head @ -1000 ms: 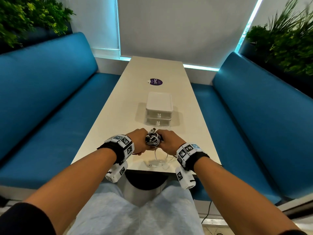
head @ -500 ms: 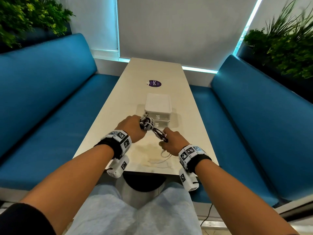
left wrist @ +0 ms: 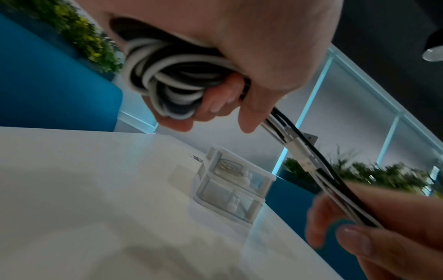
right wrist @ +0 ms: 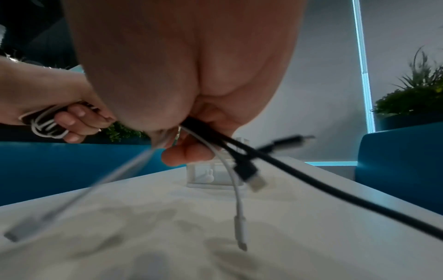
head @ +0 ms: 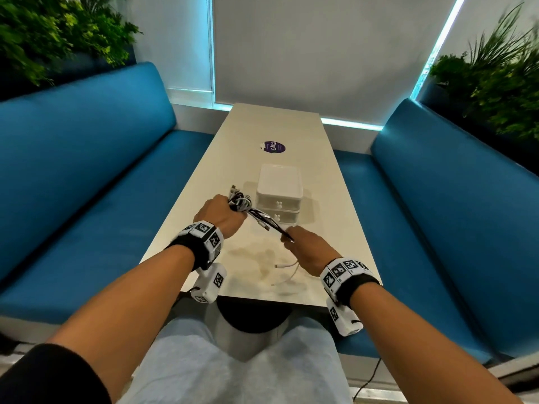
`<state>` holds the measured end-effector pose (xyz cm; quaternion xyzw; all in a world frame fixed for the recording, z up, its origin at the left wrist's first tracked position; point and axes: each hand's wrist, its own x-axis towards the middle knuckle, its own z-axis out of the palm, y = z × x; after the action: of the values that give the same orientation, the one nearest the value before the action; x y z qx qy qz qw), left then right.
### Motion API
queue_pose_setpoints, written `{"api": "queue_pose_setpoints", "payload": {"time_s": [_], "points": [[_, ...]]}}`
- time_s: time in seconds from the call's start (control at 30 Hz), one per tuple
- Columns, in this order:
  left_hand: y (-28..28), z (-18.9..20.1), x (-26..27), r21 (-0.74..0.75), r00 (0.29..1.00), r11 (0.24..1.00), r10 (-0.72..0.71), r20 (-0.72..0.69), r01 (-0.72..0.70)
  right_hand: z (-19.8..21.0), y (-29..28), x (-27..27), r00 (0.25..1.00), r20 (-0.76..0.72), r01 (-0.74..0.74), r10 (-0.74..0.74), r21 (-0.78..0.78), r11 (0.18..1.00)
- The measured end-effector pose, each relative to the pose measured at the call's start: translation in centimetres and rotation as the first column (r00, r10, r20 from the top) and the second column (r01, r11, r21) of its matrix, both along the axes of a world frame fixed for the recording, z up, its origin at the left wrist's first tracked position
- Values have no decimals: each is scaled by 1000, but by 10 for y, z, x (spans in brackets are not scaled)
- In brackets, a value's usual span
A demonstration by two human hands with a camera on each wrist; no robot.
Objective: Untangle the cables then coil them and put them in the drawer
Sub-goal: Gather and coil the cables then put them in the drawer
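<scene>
Black and white cables [head: 242,204], blue benches [head: 87,158]

A long pale table [head: 204,228] runs between two blue benches. A white two-drawer box [head: 278,199] stands on it near the middle, both drawers shut, each with a small rabbit-shaped knob. Beyond the box a round purple sticker [head: 272,147] lies flat on the top. Near the front edge a loose white cable end [head: 287,266] rests on the surface.

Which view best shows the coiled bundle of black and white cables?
Left wrist: the coiled bundle of black and white cables fills the left hand. Head shows it small; right wrist only at the edge.
</scene>
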<state>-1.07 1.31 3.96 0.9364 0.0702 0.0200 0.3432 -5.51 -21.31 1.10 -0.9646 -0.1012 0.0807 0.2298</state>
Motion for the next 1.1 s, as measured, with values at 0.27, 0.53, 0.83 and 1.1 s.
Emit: {"api": "queue_pose_setpoints", "payload": {"time_s": [0.27, 0.53, 0.83, 1.1], "points": [[-16, -11, -5, -309, 997, 948, 61, -54, -75, -6, 15, -2, 999, 41, -5, 7, -57, 998], [-36, -11, -25, -533, 969, 836, -221, -112, 129, -16, 37, -3, 990, 132, -17, 45, -206, 978], [-42, -18, -29, -579, 967, 807, -225, -122, 115, -9, 42, -3, 960, 201, -93, 192, -421, 902], [-49, -17, -23, -599, 995, 800, -37, -97, -28, -11, 49, -4, 921, 233, -212, 313, -375, 902]]}}
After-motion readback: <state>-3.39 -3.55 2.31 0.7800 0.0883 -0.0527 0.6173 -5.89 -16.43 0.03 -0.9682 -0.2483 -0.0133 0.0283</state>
